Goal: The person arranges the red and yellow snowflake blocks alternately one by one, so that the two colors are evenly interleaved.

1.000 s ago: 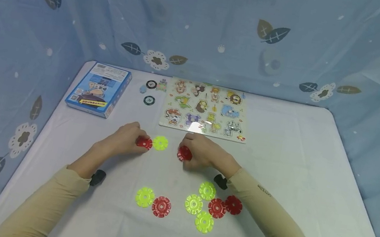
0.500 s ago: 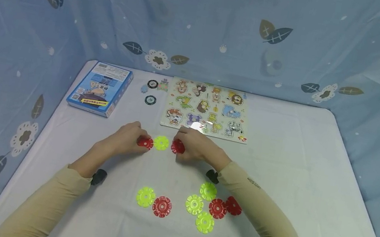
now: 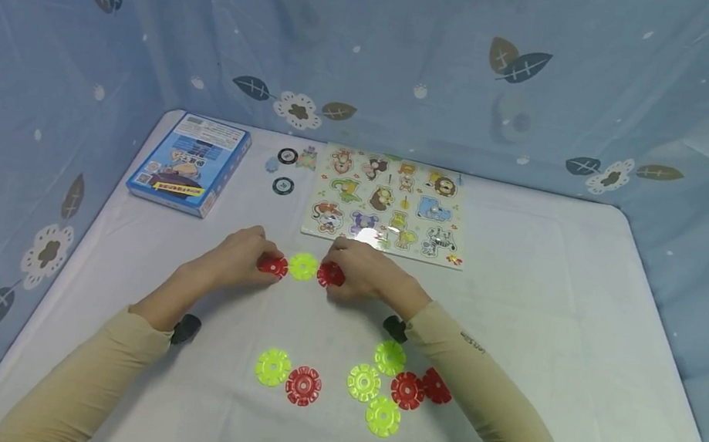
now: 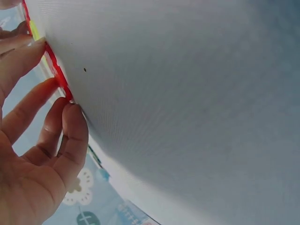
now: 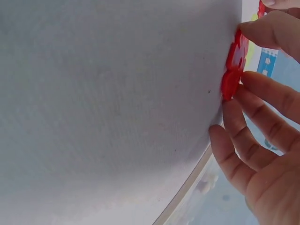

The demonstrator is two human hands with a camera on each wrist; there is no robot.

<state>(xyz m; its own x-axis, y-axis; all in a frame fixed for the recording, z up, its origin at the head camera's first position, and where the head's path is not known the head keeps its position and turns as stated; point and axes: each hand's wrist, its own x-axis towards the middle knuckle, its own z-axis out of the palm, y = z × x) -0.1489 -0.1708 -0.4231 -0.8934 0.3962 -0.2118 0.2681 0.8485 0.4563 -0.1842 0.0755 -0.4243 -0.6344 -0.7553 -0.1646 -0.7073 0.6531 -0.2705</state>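
Three notched plastic discs lie in a row in the head view. At the left end, my left hand (image 3: 234,259) pinches a red disc (image 3: 275,266) by its edges. A yellow-green disc (image 3: 302,266) sits in the middle. My right hand (image 3: 365,274) grips another red disc (image 3: 328,274) at the right end, right up against the yellow-green one; whether their slots interlock I cannot tell. Each wrist view shows its hand with thumb and fingers on a red disc (image 4: 56,70), and the right one's disc (image 5: 230,70) appears tilted edge-on.
Nearer me lie a yellow-green disc (image 3: 273,368) beside a red disc (image 3: 302,386). To the right is a cluster of several discs (image 3: 406,391). Behind the hands are an animal puzzle board (image 3: 384,252), small black-rimmed wheels (image 3: 283,186) and a blue box (image 3: 188,163).
My right hand has carried its red disc leftward until it meets the yellow-green disc. The left hand keeps its grip on the other red disc in nearly the same place.
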